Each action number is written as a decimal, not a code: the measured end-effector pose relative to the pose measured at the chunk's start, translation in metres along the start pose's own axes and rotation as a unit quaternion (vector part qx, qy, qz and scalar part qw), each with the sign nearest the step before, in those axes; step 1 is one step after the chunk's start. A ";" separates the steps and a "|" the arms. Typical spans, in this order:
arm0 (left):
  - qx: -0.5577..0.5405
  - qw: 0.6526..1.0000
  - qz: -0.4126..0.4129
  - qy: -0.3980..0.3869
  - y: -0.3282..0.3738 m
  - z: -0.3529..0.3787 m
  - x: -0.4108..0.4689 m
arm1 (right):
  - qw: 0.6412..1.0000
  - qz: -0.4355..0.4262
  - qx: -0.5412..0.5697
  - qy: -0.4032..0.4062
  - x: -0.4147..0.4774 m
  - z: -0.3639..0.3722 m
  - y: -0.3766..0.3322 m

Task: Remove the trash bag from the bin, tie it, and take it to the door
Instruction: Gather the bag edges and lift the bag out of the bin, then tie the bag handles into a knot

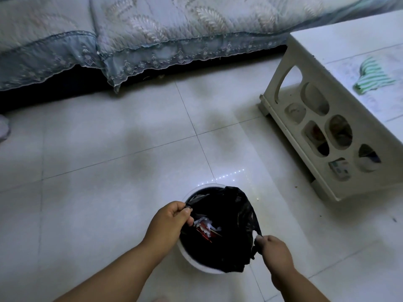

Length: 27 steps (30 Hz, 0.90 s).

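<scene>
A round white bin (192, 261) stands on the tiled floor at bottom centre, lined with a black trash bag (231, 214). White and red scraps of trash (207, 227) show inside the bag. My left hand (170, 223) pinches the bag's left edge at the rim. My right hand (275, 251) grips the bag's right edge, pulled up and stretched off the rim. The far part of the bag is bunched up above the rim; the near left part is hidden by my left hand.
A white table (331, 51) with oval cut-outs in its side stands to the right, a green striped cloth (374, 76) on top. A sofa with a pale blue lace-trimmed cover (135, 40) runs along the back. White floor tiles (109, 149) lie between them.
</scene>
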State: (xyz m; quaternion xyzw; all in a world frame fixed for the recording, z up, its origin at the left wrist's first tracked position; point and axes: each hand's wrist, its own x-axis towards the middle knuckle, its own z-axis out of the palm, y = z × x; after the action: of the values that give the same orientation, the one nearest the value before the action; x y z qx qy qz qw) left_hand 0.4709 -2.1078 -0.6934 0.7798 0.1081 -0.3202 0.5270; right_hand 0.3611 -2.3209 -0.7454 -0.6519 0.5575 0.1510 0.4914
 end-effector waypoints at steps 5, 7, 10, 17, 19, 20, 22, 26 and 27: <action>0.012 0.999 -0.042 0.002 0.030 -0.003 -0.017 | 0.997 -0.019 0.060 -0.032 -0.045 -0.033 -0.036; 0.022 0.999 -0.040 0.009 0.048 -0.006 -0.030 | 0.994 -0.049 0.090 -0.046 -0.065 -0.048 -0.055; 0.071 0.997 -0.017 0.009 0.082 -0.013 -0.054 | 0.980 -0.116 0.142 -0.074 -0.101 -0.071 -0.088; 0.241 0.958 0.150 0.047 0.200 -0.050 -0.138 | 0.941 -0.261 0.201 -0.076 -0.208 -0.138 -0.175; 0.261 0.947 0.182 0.038 0.237 -0.061 -0.167 | 0.928 -0.323 0.176 -0.062 -0.247 -0.163 -0.203; 0.269 0.943 0.195 0.026 0.258 -0.066 -0.182 | 0.920 -0.355 0.159 -0.054 -0.267 -0.177 -0.218; 0.288 0.931 0.225 0.010 0.298 -0.075 -0.214 | 0.903 -0.411 0.119 -0.047 -0.306 -0.201 -0.243; 0.340 0.887 0.313 0.010 0.377 -0.088 -0.276 | 0.875 -0.479 0.031 -0.057 -0.367 -0.240 -0.286; 0.348 0.876 0.334 0.008 0.396 -0.089 -0.290 | 0.871 -0.486 0.016 -0.066 -0.382 -0.249 -0.294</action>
State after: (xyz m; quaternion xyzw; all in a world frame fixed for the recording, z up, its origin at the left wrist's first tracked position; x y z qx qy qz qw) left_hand 0.4818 -2.1460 -0.1958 0.9052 -0.2731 -0.1355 0.2961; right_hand 0.4044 -2.3324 -0.2047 -0.8211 0.1388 -0.0736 0.5488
